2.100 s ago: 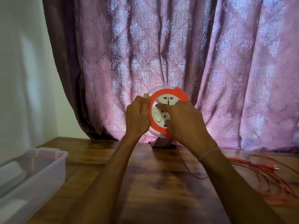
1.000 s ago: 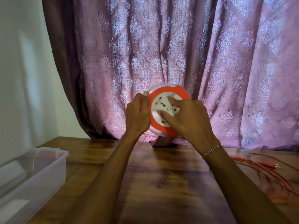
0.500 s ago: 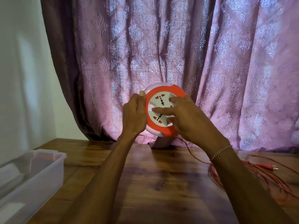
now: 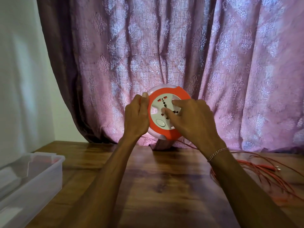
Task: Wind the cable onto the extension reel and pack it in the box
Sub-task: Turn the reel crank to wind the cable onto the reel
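I hold a round orange and white extension reel (image 4: 162, 129) upright in the air above the wooden table (image 4: 161, 186), in front of the curtain. My left hand (image 4: 137, 117) grips the reel's left rim. My right hand (image 4: 192, 120) lies on the white socket face, fingers pressed on it. A thin red cable (image 4: 269, 176) runs from under the reel down to a loose heap on the table at the right, its plug (image 4: 269, 168) lying there. A clear plastic box (image 4: 28, 183) stands open at the left.
A pink patterned curtain (image 4: 164, 55) hangs right behind the reel and reaches the table's far edge. A white wall (image 4: 19, 71) is at the left. The box sits at the table's front left corner.
The socket face has turned under my right hand's fingers; its round button now sits at the lower left. The cable heap at the right has shifted and drawn in. My left hand has stayed on the rim.
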